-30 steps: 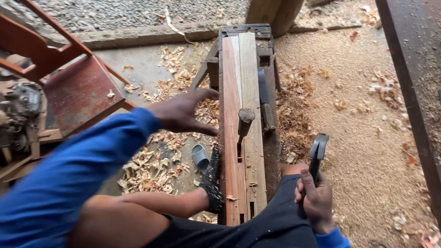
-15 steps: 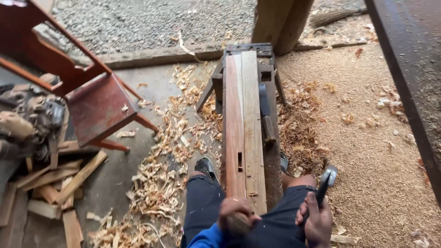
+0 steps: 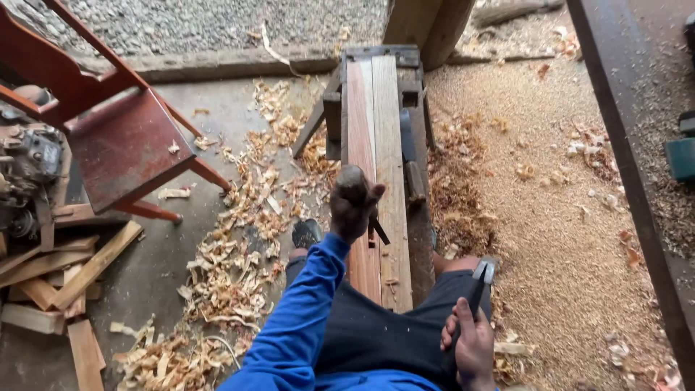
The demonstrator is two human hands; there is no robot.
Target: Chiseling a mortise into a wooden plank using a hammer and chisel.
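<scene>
I sit astride a low wooden bench [image 3: 415, 94] with a reddish plank [image 3: 360, 108] and a paler plank [image 3: 388, 116] lying along it. My left hand [image 3: 352, 213], in a blue sleeve, grips a chisel [image 3: 352, 180] by its rounded wooden handle. The dark blade [image 3: 378, 233] points down at a small slot in the reddish plank. My right hand [image 3: 470, 347] rests by my right thigh and holds a hammer [image 3: 483, 274] with its metal head upward.
A red wooden chair [image 3: 123, 145] stands at the left beside an engine-like machine [image 3: 29, 163] and scrap wood pieces [image 3: 65, 282]. Wood shavings [image 3: 239, 246] cover the concrete left of the bench. Sawdust [image 3: 565, 217] lies to the right, bordered by a dark beam [image 3: 630, 145].
My left hand took up the chisel, drew it back toward my body, and now holds it upright over the reddish plank. My right hand has kept the hammer low by my thigh.
</scene>
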